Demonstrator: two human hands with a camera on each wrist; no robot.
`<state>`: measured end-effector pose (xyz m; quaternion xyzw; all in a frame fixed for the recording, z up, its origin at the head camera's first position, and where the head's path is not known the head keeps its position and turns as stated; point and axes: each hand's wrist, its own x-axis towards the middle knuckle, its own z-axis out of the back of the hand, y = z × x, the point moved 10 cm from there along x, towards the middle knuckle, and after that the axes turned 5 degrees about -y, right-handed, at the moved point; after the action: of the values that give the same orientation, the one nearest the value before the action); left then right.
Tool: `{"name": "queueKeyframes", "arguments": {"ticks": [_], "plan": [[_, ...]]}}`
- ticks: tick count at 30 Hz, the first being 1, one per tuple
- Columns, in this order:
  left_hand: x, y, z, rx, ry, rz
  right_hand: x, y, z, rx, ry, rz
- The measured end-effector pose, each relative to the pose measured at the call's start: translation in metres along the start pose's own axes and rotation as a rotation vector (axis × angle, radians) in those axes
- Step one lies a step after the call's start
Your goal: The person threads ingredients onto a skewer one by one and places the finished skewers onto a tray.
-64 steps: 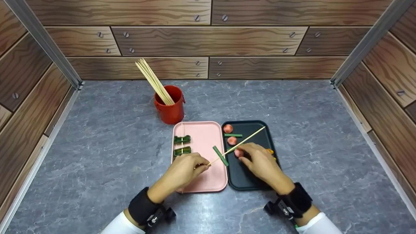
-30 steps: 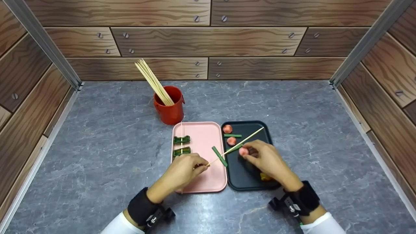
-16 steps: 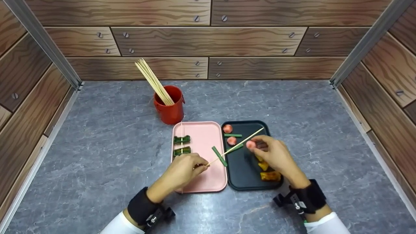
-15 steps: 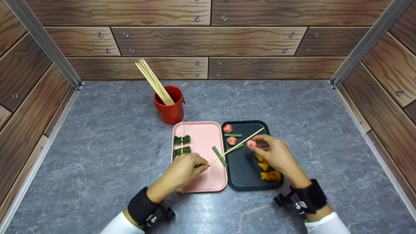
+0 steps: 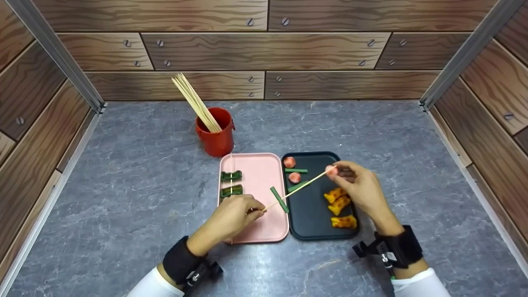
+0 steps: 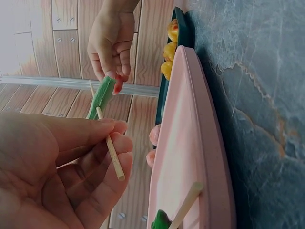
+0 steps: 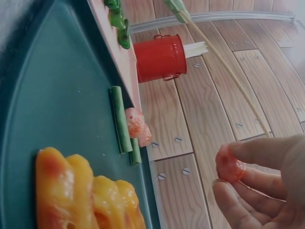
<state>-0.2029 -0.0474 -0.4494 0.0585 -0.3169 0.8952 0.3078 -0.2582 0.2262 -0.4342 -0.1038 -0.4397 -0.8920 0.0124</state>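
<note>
My left hand (image 5: 236,213) pinches a bamboo skewer (image 5: 308,183) near its lower end, and the stick slants up to the right above the trays. Threaded crosswise on it is a green stalk piece (image 5: 279,199), like a length of scallion. Between thumb and fingers, my right hand (image 5: 364,189) pinches a pink meatball-like ball (image 7: 229,164), right at the skewer's far tip in the head view. Two similar pink balls (image 5: 294,177) and two green stalk pieces (image 5: 296,170) lie on the dark tray (image 5: 309,229). Several yellow-brown glazed pieces (image 5: 344,222) rest on its right side.
Left of the dark tray is a pink tray (image 5: 264,165), holding a finished-looking skewer with dark green pieces (image 5: 231,176). Behind it stands a red bucket (image 5: 218,142) with a bundle of skewers (image 5: 196,101). Wood-patterned walls (image 5: 264,51) enclose the grey tabletop (image 5: 123,165).
My right hand has lifted the pink ball off the dark tray and carried it up and right to the skewer's tip. The left hand and skewer have stayed almost still.
</note>
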Motion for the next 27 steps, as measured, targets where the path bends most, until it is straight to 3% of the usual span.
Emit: {"name": "queueKeyframes", "arguments": {"ticks": [5,13,27], "plan": [[0.000,0.005,-0.005,-0.006,-0.014,-0.035,0.001,0.001,0.009,0.082,-0.055,-0.008],[0.000,0.003,-0.003,0.012,0.025,0.031,0.000,0.003,0.020,0.143,-0.146,0.029],[0.000,0.001,-0.001,0.014,0.027,0.015,-0.003,0.007,0.023,0.183,-0.176,0.032]]}}
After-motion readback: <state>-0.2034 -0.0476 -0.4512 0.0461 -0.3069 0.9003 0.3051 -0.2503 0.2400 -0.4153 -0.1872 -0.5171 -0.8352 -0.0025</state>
